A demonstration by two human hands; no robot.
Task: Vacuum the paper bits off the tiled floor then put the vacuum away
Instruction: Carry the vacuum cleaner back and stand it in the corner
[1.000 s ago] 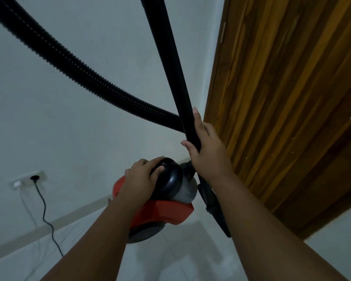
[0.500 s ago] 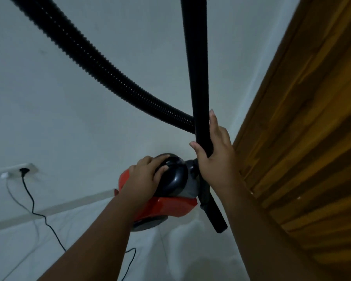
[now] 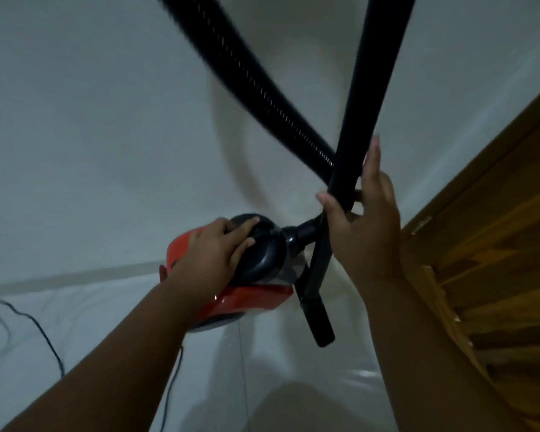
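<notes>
The right hand holds the tube. Its thumb lies across the tube's left side, the forefinger runs straight up the right side, and one curled fingertip shows behind. The left hand grips the vacuum from above, its fingers bent over the rounded black top of the red body. Both forearms reach in from the lower edge of the view.

The tube is smooth and black. It comes down from the top right, leans left through the right hand, passes just right of the vacuum's front and ends below it, over the floor. The hose, black, ribbed and blurred, sweeps down from the top centre and goes behind the tube just above the right thumb. A short black neck enters the vacuum's front, close to the right palm.

The vacuum sits mid-view, near the foot of the wall. Whether it rests on the floor or hangs above it cannot be told.

A thin black cord trails over the floor at the left, and another stretch of cord shows beneath the left forearm. The floor is pale and glossy, with one tile joint running from under the vacuum toward the viewer. A pale skirting marks where it meets the wall. A wooden door fills the right side, just beyond the right forearm.
</notes>
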